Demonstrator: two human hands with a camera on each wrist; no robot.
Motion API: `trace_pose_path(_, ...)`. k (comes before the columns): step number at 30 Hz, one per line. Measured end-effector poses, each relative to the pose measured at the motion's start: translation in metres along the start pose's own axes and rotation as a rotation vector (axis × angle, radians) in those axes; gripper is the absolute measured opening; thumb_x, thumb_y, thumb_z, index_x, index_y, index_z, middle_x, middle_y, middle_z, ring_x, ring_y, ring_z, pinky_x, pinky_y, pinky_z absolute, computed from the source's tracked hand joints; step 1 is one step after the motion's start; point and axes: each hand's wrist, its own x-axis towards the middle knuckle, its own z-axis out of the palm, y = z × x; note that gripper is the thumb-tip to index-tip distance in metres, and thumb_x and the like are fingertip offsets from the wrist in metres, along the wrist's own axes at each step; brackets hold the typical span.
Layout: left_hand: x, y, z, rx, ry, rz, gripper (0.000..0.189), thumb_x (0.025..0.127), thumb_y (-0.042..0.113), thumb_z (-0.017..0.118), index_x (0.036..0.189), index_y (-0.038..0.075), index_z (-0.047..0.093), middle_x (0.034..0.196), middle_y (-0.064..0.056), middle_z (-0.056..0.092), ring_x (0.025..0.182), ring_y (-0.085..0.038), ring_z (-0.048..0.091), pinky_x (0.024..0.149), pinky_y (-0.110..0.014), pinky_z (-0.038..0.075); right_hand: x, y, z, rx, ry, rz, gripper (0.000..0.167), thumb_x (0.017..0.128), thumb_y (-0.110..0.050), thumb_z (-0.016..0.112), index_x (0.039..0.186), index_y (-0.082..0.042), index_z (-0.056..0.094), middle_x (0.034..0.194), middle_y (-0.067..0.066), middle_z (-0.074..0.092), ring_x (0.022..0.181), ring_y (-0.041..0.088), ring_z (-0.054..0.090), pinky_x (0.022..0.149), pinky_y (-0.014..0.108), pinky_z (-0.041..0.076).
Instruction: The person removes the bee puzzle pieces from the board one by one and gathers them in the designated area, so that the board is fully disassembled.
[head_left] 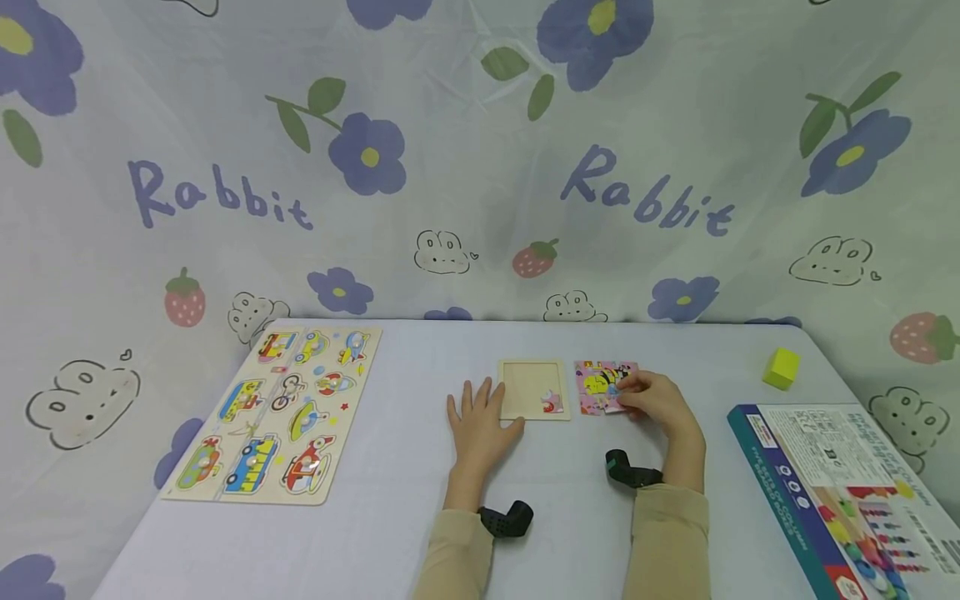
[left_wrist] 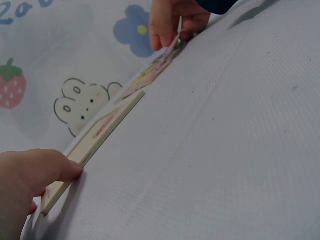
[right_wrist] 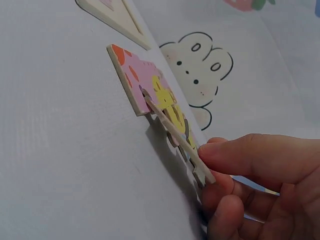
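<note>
My left hand [head_left: 482,429] lies with spread fingers at the left side of a shallow wooden puzzle tray [head_left: 528,367]. In the left wrist view the thumb [left_wrist: 67,169] touches the tray's near edge. One pink-and-white puzzle piece [head_left: 552,402] sits in the tray's lower right corner. To the right lies a pink jigsaw with a yellow-and-black bee [head_left: 600,379], out of the tray. My right hand [head_left: 666,406] pinches a thin wooden puzzle piece [right_wrist: 182,142] between thumb and fingers. That piece is tilted up, seen nearly edge-on over the bee jigsaw, and its picture is hidden.
A wooden vehicle puzzle board [head_left: 288,417] lies at the left of the white table [head_left: 405,533]. At the right are a yellow block [head_left: 782,368] and a large flat printed box [head_left: 832,492]. A patterned curtain [head_left: 465,167] hangs behind the table.
</note>
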Motion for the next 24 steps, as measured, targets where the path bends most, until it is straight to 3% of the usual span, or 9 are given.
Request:
trace_pose_path(7, 0.0, 0.0, 0.0, 0.005, -0.003, 0.0, 0.064, 0.08, 0.043, 0.062, 0.134, 0.014, 0.049, 0.143, -0.009, 0.039, 0.138, -0.037, 0.018, 0.107, -0.059, 0.002, 0.001, -0.002, 0.0, -0.022, 0.008, -0.006, 0.033, 0.081, -0.012, 0.067, 0.108, 0.003, 0.056, 0.083, 0.006, 0.056, 0.062, 0.014, 0.051, 0.059, 0.025, 0.044)
trace_pose_path(18, 0.0, 0.001, -0.001, 0.007, 0.007, 0.004, 0.063, 0.079, 0.042, 0.064, 0.133, 0.013, 0.05, 0.143, -0.01, 0.04, 0.137, -0.038, 0.02, 0.106, -0.061, 0.004, 0.004, -0.013, 0.01, 0.061, -0.007, -0.173, 0.032, 0.081, -0.01, 0.067, 0.108, 0.005, 0.059, 0.097, 0.013, 0.061, 0.078, 0.014, 0.055, 0.067, 0.025, 0.047)
trace_pose_path(24, 0.001, 0.001, 0.0, 0.014, 0.007, 0.004, 0.064, 0.079, 0.043, 0.064, 0.133, 0.012, 0.05, 0.143, -0.01, 0.04, 0.137, -0.039, 0.02, 0.106, -0.061, 0.004, 0.009, -0.021, 0.022, 0.044, -0.045, -0.185, 0.03, 0.081, -0.011, 0.068, 0.107, 0.002, 0.061, 0.106, 0.016, 0.062, 0.088, 0.02, 0.055, 0.069, 0.026, 0.046)
